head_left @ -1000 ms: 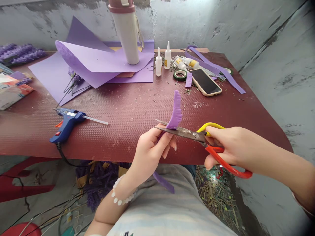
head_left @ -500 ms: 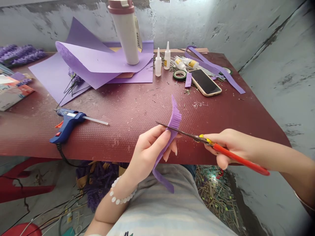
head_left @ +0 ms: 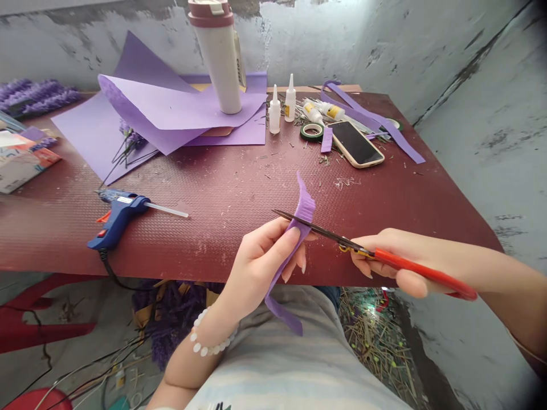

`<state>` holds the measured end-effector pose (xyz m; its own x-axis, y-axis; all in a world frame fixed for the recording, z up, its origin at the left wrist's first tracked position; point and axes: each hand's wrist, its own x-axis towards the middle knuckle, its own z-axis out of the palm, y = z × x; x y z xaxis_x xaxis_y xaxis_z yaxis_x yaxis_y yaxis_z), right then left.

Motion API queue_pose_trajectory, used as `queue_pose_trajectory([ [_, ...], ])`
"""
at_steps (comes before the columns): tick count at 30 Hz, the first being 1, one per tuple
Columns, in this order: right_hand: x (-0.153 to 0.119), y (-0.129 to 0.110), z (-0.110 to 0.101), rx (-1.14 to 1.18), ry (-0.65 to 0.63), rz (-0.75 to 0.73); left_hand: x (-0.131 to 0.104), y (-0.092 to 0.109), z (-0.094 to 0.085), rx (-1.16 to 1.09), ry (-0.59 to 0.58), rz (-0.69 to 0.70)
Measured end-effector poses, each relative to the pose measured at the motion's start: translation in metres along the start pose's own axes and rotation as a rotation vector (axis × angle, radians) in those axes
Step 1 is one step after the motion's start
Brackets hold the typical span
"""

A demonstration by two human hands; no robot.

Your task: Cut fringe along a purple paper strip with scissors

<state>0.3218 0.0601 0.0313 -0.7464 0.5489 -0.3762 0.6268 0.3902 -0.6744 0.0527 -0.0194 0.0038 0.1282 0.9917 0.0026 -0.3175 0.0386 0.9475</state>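
Observation:
My left hand (head_left: 260, 262) pinches a long strip of purple paper (head_left: 284, 312) between thumb and fingers. The strip's upper end stands above the fingertips and is cut into a fine fringe along its right edge; its tail hangs below the hand. My right hand (head_left: 393, 262) is closed around red-handled scissors (head_left: 427, 272). Their dark blades lie across the strip just above my left thumb, the tips reaching past its left edge. Part of the scissor handles is hidden by the right hand.
A blue glue gun (head_left: 117, 219) with a clear stick lies at left. Behind stand a white tumbler (head_left: 220, 62) on purple sheets (head_left: 171, 108), and small bottles (head_left: 274, 114). A green tape roll (head_left: 311, 132), a phone (head_left: 356, 143) and purple strips (head_left: 397, 136) lie at back right.
The scissor blades have come closer together across the strip, and the right hand's grip has shifted on the handles. The strip's upper tip has dipped slightly. My left hand has barely moved.

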Motion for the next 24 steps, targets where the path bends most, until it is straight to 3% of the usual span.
queue_pose_trajectory([
  [3,0.002,-0.014,-0.004,0.197,-0.176,0.073,0.0,-0.002,0.0,0.043,0.032,0.023],
  [8,0.002,-0.039,-0.004,0.006,-0.009,0.234,0.001,-0.004,0.0,0.084,0.128,0.095],
  [11,0.003,-0.041,0.002,-0.141,0.113,0.202,0.001,-0.004,0.001,0.093,0.116,0.093],
  [17,0.007,-0.038,0.007,-0.294,0.202,0.187,0.001,-0.003,0.002,0.174,0.143,0.111],
  [24,0.01,-0.034,0.01,-0.285,0.256,0.114,0.0,-0.004,0.001,0.164,0.146,0.116],
])
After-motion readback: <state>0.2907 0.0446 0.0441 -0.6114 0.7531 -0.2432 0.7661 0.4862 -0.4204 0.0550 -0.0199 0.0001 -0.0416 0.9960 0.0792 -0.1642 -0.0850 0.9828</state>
